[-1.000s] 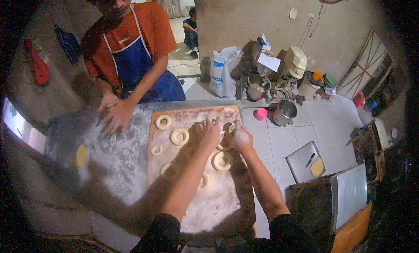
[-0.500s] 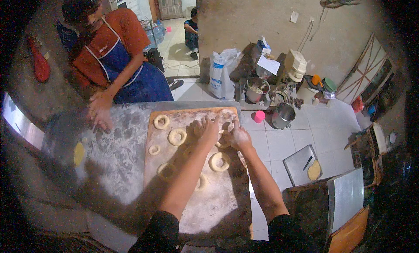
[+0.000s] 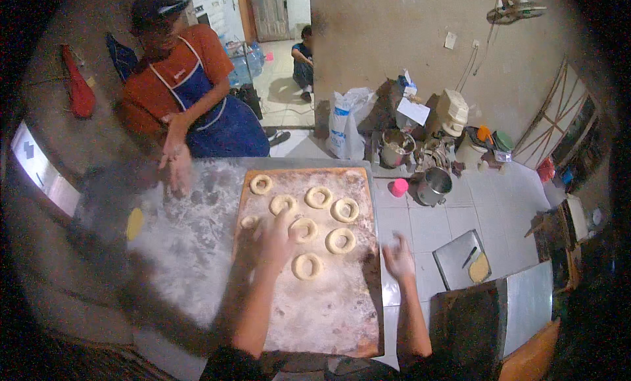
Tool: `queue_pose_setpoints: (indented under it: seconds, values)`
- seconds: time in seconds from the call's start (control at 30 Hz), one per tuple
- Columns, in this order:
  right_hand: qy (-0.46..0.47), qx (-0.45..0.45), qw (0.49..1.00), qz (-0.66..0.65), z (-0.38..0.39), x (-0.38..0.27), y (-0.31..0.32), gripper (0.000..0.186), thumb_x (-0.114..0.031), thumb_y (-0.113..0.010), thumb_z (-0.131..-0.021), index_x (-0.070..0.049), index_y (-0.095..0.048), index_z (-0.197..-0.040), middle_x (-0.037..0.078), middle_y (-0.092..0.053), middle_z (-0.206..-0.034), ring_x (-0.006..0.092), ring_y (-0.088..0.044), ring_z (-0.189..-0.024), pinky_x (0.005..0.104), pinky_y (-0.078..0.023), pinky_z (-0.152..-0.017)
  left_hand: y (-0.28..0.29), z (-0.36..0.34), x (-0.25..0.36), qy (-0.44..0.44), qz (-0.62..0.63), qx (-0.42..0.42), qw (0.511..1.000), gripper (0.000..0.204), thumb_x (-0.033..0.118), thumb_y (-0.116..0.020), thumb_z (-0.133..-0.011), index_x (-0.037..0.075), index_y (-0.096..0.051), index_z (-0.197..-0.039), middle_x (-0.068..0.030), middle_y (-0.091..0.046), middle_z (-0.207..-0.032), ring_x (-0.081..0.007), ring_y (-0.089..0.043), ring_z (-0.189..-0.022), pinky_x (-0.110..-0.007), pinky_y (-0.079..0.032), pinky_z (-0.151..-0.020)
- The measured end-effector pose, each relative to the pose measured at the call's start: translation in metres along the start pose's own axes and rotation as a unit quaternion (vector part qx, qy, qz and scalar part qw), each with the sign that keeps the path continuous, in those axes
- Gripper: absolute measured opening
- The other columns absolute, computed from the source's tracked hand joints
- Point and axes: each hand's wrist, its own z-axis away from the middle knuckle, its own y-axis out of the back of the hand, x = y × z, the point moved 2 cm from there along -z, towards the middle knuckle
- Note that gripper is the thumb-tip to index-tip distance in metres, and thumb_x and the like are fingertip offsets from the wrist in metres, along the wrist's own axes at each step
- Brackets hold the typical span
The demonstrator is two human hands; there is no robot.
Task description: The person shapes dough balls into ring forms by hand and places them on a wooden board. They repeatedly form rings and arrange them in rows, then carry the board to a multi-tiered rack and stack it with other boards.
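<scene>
Several pale dough rings (image 3: pixel 308 277) lie on a flour-dusted wooden board (image 3: pixel 328 315). My left hand (image 3: pixel 275 240), smeared by motion, is over the board's left part. Its fingertips come close to one dough ring (image 3: pixel 275 202), and it partly covers a smaller ring (image 3: pixel 248 218) beside it; whether it touches either I cannot tell. Past the board's right edge hangs my right hand (image 3: pixel 399 257), fingers apart and holding nothing. The closest ring to it is one on the board's right side (image 3: pixel 341 249).
Across the floured metal table (image 3: pixel 177 263), a person in a blue apron (image 3: pixel 227 128) holds both hands over the surface. A flat yellow dough piece (image 3: pixel 135 224) lies far left. To the right are a metal tray (image 3: pixel 450 263) with a knife, a pot (image 3: pixel 435 186) and a pink cup (image 3: pixel 399 187).
My hands have parted from the board's far right: the left came back leftward, the right moved off the board's edge. The rings they covered now show. The co-worker's hands shifted.
</scene>
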Motion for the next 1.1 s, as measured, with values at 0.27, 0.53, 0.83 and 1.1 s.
queue_pose_setpoints:
  seconds: [0.27, 0.53, 0.83, 1.1]
  values:
    - [-0.226, -0.109, 0.966, -0.067, 0.24, 0.053, 0.013, 0.051, -0.05, -0.047, -0.099, -0.002, -0.055, -0.115, 0.019, -0.067, -0.086, 0.0254, -0.067, -0.079, 0.0363, -0.052, -0.069, 0.04, 0.285, -0.131, 0.327, 0.099, 0.048, 0.939, 0.062, 0.027, -0.063, -0.089, -0.012, -0.041, -0.132, -0.036, -0.044, -0.133, -0.0472, -0.044, -0.126, -0.05, -0.038, -0.104]
    - [-0.155, -0.067, 0.984, 0.048, 0.199, 0.077, 0.008, 0.081, -0.068, -0.029, -0.096, 0.007, -0.055, -0.114, 0.026, -0.064, -0.078, 0.0391, -0.066, -0.075, 0.0474, -0.049, -0.069, 0.007, 0.315, -0.164, 0.276, 0.039, -0.13, 0.952, 0.068, 0.042, -0.057, -0.092, -0.007, -0.039, -0.136, -0.0362, -0.054, -0.122, -0.0497, -0.055, -0.113, -0.053, -0.046, -0.091]
    - [-0.12, -0.031, 0.98, 0.154, 0.188, 0.162, -0.005, 0.066, -0.049, -0.035, -0.098, 0.007, -0.05, -0.129, 0.031, -0.064, -0.096, 0.042, -0.065, -0.09, 0.0492, -0.049, -0.079, -0.121, 0.356, -0.214, 0.142, -0.133, 0.032, 0.98, 0.074, 0.05, -0.07, -0.077, 0.009, -0.048, -0.134, -0.0262, -0.061, -0.106, -0.0437, -0.061, -0.085, -0.051, -0.05, -0.075]
    - [0.288, 0.076, 0.93, 0.215, 0.111, 0.146, -0.064, 0.063, -0.033, -0.067, -0.089, 0.01, -0.05, -0.131, 0.024, -0.067, -0.095, 0.0352, -0.067, -0.087, 0.0439, -0.054, -0.083, -0.059, 0.459, -0.144, 0.326, 0.045, 0.408, 0.851, 0.035, 0.034, -0.06, -0.092, 0.011, -0.061, -0.118, -0.0175, -0.066, -0.089, -0.0317, -0.064, -0.082, -0.044, -0.051, -0.068]
